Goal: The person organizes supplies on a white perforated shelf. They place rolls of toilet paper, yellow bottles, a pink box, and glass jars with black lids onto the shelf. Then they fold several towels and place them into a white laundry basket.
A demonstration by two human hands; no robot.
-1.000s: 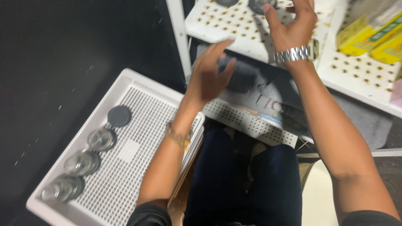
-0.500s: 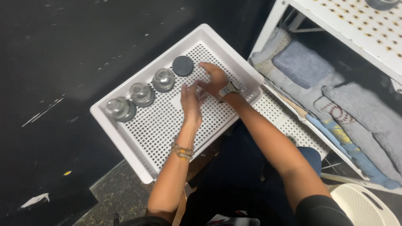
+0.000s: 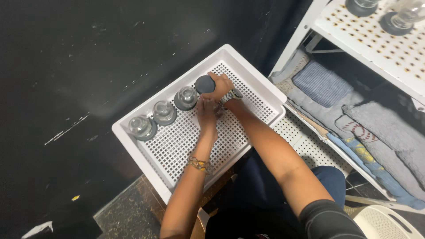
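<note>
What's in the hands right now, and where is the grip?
The right hand grips the dark-based jar by its side, at the end of the row in the white tray. The left hand rests on the tray, holding nothing.

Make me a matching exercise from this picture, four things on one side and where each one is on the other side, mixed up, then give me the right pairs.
Things:
1. Right hand
2. Left hand
3. Beaded bracelet
4. Folded blue towel

Places:
A. Under the perforated shelf, among other folded cloths
B. Around the left wrist
C. On the dark round lid at the end of the row of glass jars
D. On the mesh floor of the white crate, just beside that row

Pairs: 1-C, 2-D, 3-B, 4-A
</note>
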